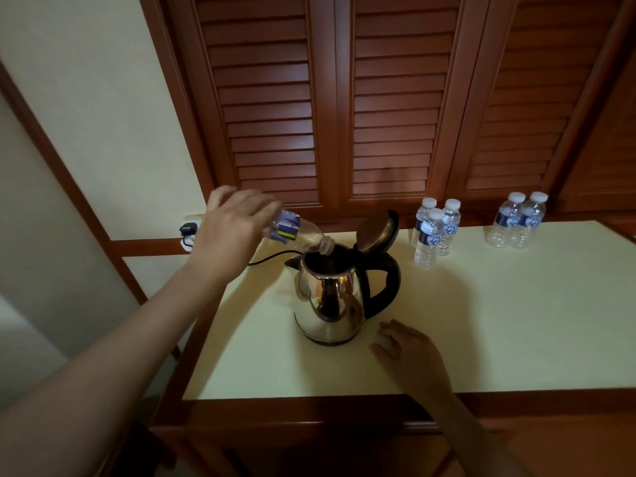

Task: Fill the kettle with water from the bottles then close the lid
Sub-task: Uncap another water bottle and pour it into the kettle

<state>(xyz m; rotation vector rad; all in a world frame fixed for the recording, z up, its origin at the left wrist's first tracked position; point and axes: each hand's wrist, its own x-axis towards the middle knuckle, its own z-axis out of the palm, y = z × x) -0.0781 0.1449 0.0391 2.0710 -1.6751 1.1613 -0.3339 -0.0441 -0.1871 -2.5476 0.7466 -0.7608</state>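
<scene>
A steel kettle [328, 297] with a black handle stands mid-table, its lid [377, 230] hinged up and open. My left hand [230, 232] grips a clear water bottle [299, 234], tipped on its side with the uncapped neck over the kettle's mouth. My right hand [409, 352] rests on the table just right of the kettle's base, fingers curled over a small white bottle cap [384, 341]. Three capped bottles [434, 232] stand behind the kettle to the right. Two more capped bottles [518, 222] stand further right.
The kettle's black cord [272, 258] runs left to a plug in a wall socket [188, 230]. Louvred wooden doors [378, 115] rise behind the cream tabletop [499, 321]. The table's wooden front edge [309, 407] is near me.
</scene>
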